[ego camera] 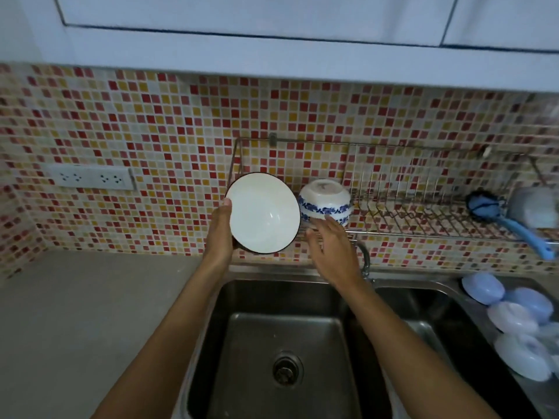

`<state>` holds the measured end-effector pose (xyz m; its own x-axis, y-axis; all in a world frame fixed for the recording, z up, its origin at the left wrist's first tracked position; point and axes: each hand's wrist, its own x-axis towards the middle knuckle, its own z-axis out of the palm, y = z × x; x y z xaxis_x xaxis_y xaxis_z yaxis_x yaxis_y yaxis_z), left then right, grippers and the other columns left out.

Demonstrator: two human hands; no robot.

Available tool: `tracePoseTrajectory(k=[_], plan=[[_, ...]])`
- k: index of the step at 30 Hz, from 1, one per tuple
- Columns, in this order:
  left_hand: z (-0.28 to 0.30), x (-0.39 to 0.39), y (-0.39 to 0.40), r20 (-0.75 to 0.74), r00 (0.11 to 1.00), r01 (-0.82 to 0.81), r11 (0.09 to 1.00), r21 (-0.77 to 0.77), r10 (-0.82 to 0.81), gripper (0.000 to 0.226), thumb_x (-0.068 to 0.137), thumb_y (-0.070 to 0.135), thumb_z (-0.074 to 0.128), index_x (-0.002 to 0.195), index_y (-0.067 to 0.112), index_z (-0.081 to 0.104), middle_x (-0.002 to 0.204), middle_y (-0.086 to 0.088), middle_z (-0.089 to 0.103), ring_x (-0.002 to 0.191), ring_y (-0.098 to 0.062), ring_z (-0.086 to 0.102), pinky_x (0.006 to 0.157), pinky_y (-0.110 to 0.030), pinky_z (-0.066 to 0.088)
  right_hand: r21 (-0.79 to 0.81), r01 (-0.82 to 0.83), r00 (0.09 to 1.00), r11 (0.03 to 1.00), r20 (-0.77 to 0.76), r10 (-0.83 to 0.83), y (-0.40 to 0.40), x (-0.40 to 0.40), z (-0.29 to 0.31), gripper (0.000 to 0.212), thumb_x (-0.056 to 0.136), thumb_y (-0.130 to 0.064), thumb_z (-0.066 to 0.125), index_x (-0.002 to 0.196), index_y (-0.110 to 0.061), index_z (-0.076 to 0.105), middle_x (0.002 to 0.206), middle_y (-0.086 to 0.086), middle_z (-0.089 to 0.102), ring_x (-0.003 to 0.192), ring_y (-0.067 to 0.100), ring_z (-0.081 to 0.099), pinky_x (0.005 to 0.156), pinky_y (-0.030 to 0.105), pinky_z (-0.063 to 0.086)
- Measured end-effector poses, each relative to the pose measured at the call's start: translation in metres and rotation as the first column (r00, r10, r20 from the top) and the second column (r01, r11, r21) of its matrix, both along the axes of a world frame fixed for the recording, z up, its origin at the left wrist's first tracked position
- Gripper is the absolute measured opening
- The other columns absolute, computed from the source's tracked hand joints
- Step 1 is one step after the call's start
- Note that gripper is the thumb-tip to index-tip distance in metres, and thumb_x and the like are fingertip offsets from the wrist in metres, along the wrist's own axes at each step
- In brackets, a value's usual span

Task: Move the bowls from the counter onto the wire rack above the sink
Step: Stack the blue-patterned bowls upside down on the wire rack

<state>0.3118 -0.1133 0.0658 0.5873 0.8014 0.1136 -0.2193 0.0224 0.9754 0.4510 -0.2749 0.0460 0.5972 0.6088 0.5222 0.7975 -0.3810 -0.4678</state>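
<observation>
While left hand tilts white bowl, fingers hidden

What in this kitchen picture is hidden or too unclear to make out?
Only the head view exists.
- The left hand holds the white bowl; its fingers behind the bowl are hidden.
- Whether the right hand touches the blue-patterned bowl on the wire rack is unclear.
- The tap is mostly covered by the right wrist.
- The grey cup and pale lids are blurred and cut by the right edge.
</observation>
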Motion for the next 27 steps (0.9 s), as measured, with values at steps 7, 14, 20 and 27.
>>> tracePoseTrajectory(k=[7, 14, 20, 27], plan=[[0.062, 0.028, 0.008, -0.001, 0.979, -0.186, 0.899, 0.396, 0.203, 0.050, 0.089, 0.052, 0.053, 0.128, 0.020, 0.048, 0.112, 0.006, 0.057, 0.099, -0.010, 0.060, 0.072, -0.021, 0.052, -0.318, 0.085, 0.969, 0.944, 0.247, -0.004, 0.013, 0.046, -0.027, 0.058, 0.103, -0.041, 0.017, 0.151, -0.009, 0.012, 0.160, 0.009, 0.007, 0.145, 0.017, -0.012, 0.117, 0.032, -0.009], [0.072, 0.068, 0.028, 0.038, 0.868, -0.283, 0.431, 0.857, 0.495, 0.087, 0.066, 0.063, 0.073, 0.134, 0.016, 0.046, 0.124, -0.013, 0.050, 0.116, -0.025, 0.047, 0.095, -0.035, 0.046, -0.159, 0.151, 0.923, 0.976, 0.376, -0.081, 0.020, 0.049, -0.042, 0.053, 0.100, -0.036, 0.026, 0.141, -0.004, 0.040, 0.149, 0.012, 0.039, 0.142, 0.018, 0.022, 0.118, 0.038, 0.014], [0.057, 0.093, 0.043, -0.087, 0.817, 0.048, 0.084, 0.995, 0.570, 0.092, 0.068, 0.073, 0.058, 0.135, 0.011, 0.046, 0.123, -0.020, 0.051, 0.113, -0.036, 0.047, 0.095, -0.046, 0.047, -0.119, 0.102, 0.943, 0.988, 0.328, -0.058, 0.026, 0.050, -0.044, 0.054, 0.101, -0.035, 0.023, 0.140, -0.003, 0.042, 0.147, 0.014, 0.042, 0.141, 0.021, 0.033, 0.119, 0.036, 0.016], [0.036, 0.103, 0.050, -0.200, 0.791, 0.264, -0.028, 0.964, 0.579, 0.089, 0.064, 0.061, 0.074, 0.130, 0.007, 0.050, 0.122, -0.023, 0.056, 0.110, -0.039, 0.051, 0.095, -0.047, 0.046, -0.068, 0.089, 0.945, 0.994, 0.320, -0.062, 0.025, 0.053, -0.049, 0.051, 0.100, -0.032, 0.030, 0.141, -0.003, 0.041, 0.148, 0.013, 0.041, 0.142, 0.020, 0.030, 0.119, 0.039, 0.021]])
